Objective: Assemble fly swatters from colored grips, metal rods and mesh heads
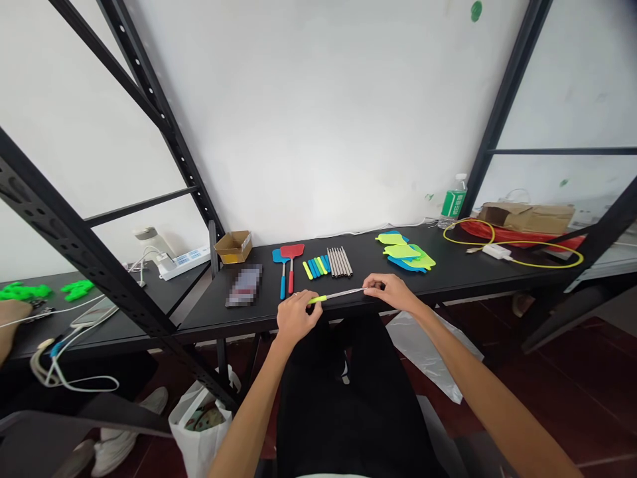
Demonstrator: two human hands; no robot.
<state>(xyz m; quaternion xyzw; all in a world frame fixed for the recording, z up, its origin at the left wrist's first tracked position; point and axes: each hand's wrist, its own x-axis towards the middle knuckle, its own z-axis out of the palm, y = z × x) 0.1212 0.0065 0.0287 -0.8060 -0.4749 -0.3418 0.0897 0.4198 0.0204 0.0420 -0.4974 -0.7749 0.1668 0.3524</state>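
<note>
Near the table's front edge, a thin metal rod with a yellow-green handle lies level between my hands. My left hand is closed around the handle end. At the rod's other tip, my right hand pinches the thin end; its fingertips hide the very tip. Behind my left hand are a blue swatter and a red swatter with metal shafts. To their right lie several yellow and blue handles in a row, then several metal rods. Flat yellow-green and blue swatter heads are piled farther right.
A small cardboard box and a blurred flat object sit at the left. A water bottle and yellow cable are at the right. Black shelf posts flank the table. Another person's hand shows at far left.
</note>
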